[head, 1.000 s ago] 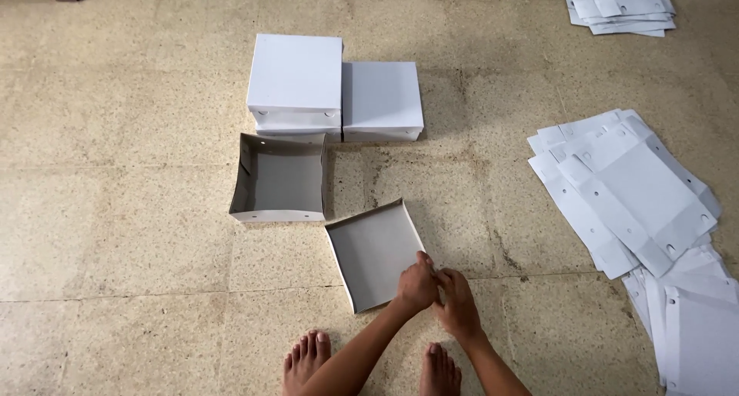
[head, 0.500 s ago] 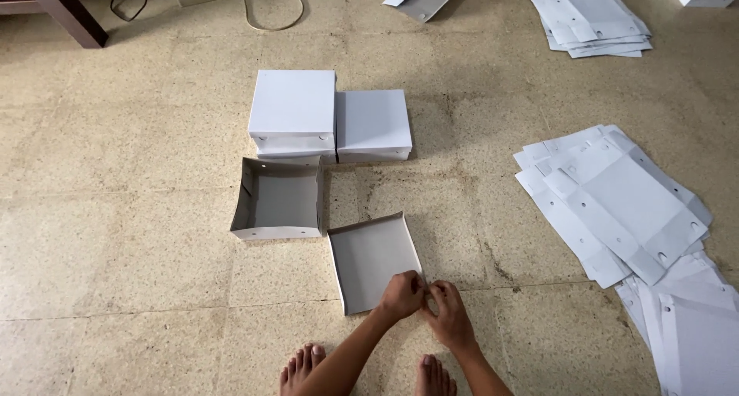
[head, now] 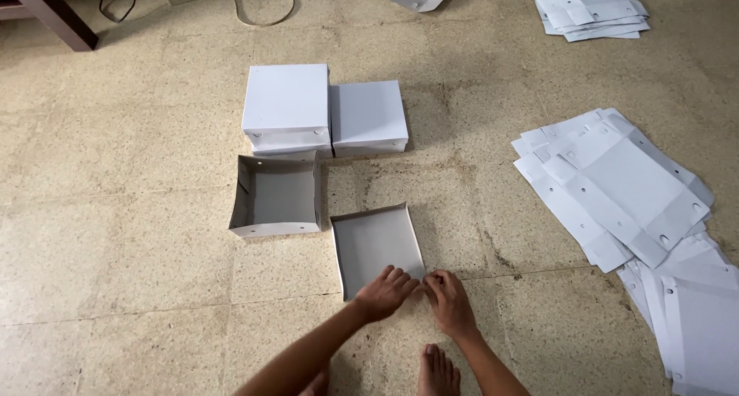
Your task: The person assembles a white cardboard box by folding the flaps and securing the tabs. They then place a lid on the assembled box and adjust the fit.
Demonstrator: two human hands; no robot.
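A shallow white cardboard lid [head: 376,246] with a grey inside lies open side up on the tiled floor. My left hand [head: 386,292] rests on its near edge, fingers pressing the cardboard. My right hand [head: 449,304] pinches the near right corner of the same lid. Both hands touch each other at that corner. To the left of the lid stands a deeper open box bottom [head: 275,196].
Two closed white boxes [head: 286,103] [head: 368,117] sit beyond the open bottom. Flat unfolded box blanks [head: 623,184] lie piled on the right, with another pile [head: 591,3] at the top. A dark table leg [head: 50,15] and a cable [head: 262,11] are at the top left. My foot [head: 439,371] is below.
The view has tilted down and left. My hands stay at the lid's near right corner; the left hand has spread flatter over the near edge.
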